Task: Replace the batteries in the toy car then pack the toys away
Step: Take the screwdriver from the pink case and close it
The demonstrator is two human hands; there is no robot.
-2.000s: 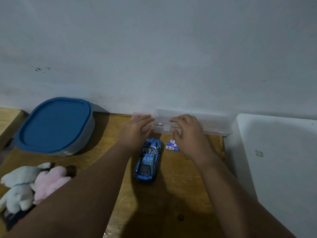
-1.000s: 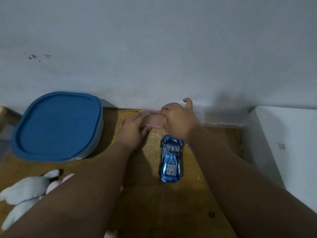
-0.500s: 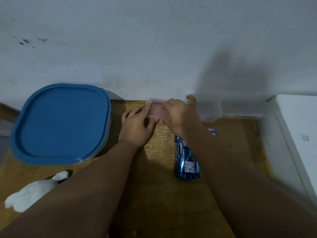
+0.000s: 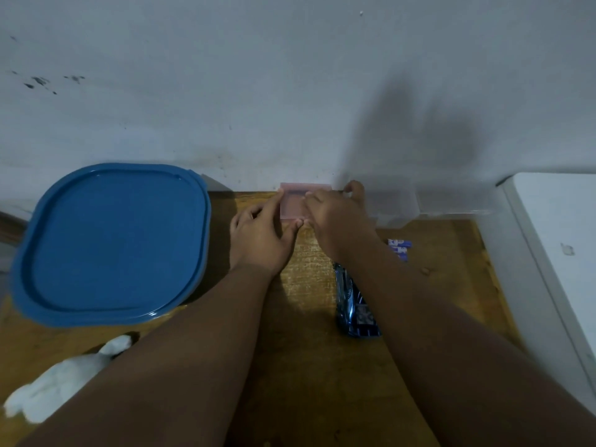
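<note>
Your left hand (image 4: 261, 240) and your right hand (image 4: 338, 221) meet at the far edge of the worn wooden table (image 4: 306, 366), both on a small pink translucent plastic box (image 4: 292, 201) that sits right against the pale grey wall (image 4: 290, 91). Your left fingers lie along the box's left side with the thumb tucked under its near edge, so that hand grips it. Your right fingers curl over its right part, with the thumb lifted at the far side. Just right of the box, a clear rectangular plastic case (image 4: 396, 204) stands along the wall. The shiny blue toy car (image 4: 354, 304) lies on the table near your right forearm, which covers part of it, its length running near to far. Two small blue-and-white batteries (image 4: 400, 248) lie just beyond the car's far right, apart from both hands. At far left sits a large rounded container with a blue plastic lid (image 4: 113, 243), lid on. Near left, a white plush toy (image 4: 64, 385) lies beside your left forearm. A white flat-topped surface (image 4: 554, 253) borders the table on the right.
</note>
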